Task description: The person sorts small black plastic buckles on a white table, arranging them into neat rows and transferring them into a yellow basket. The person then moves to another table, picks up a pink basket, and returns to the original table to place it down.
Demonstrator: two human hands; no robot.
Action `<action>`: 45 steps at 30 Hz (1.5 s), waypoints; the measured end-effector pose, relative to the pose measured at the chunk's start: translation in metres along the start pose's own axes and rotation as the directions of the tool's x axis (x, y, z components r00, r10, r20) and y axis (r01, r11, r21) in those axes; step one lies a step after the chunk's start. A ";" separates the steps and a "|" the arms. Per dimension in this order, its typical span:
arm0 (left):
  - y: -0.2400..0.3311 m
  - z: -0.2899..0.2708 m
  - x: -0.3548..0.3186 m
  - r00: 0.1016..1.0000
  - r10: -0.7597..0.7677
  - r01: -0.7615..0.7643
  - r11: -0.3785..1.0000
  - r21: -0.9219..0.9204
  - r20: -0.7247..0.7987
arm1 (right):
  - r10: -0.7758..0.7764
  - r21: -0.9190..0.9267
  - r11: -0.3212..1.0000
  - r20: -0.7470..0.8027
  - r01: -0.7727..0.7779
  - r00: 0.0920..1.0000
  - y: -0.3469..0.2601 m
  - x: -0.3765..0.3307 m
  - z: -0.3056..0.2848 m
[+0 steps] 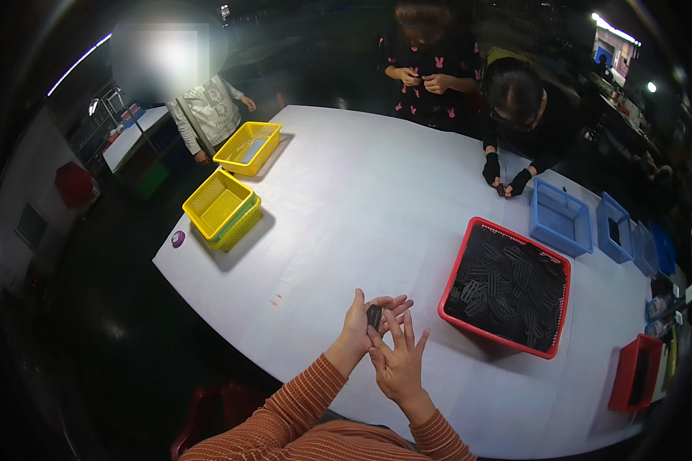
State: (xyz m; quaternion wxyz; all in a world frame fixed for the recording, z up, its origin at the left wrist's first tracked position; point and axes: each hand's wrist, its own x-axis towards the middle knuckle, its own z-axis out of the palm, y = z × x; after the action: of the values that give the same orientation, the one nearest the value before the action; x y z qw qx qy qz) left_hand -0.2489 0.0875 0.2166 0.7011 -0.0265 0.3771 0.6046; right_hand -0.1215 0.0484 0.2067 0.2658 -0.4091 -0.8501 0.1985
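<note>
Above the white table, my left hand (355,324) is turned palm up, its fingers stretched out. A small black plastic piece (374,315) rests against its palm and finger bases. My right hand (398,367) comes in from the right with fingers spread. Its thumb and index tip are right beside the black piece; I cannot tell whether they touch it. To the right of my hands stands a red basket (443,310) lined in black. Many slotted black pieces (507,280) lie loose inside it.
Yellow baskets (221,209) stand at the table's left, near a purple round object (177,239). Blue bins (561,217) line the far right, with a red bin (637,373) nearer. Across the table (346,200), a person's gloved hands (504,180) handle a dark piece; two people stand farther off.
</note>
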 end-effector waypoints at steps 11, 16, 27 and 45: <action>-0.015 -0.006 0.005 0.999 0.032 -0.035 0.996 -0.083 -0.031 | 0.092 0.067 0.994 -0.058 -0.088 0.994 0.014 0.011 0.016; -0.024 -0.005 0.005 0.976 0.084 -0.092 0.995 0.030 0.202 | 0.107 0.122 0.990 -0.256 -0.078 0.961 0.024 0.021 0.009; -0.028 0.002 0.016 0.981 0.066 -0.052 0.995 -0.082 0.181 | -0.021 0.050 0.998 -0.287 0.037 0.958 0.026 0.037 -0.016; -0.046 0.006 0.008 0.791 0.517 -0.574 0.438 0.692 0.328 | 0.443 0.626 0.761 -0.315 -0.167 0.839 0.044 0.053 -0.007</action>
State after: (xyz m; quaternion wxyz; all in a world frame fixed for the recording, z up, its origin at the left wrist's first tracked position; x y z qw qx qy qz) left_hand -0.2066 0.0852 0.1970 0.4232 0.4145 0.5592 0.5799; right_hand -0.1190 0.1173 0.2034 0.5264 -0.4798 -0.5845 0.3885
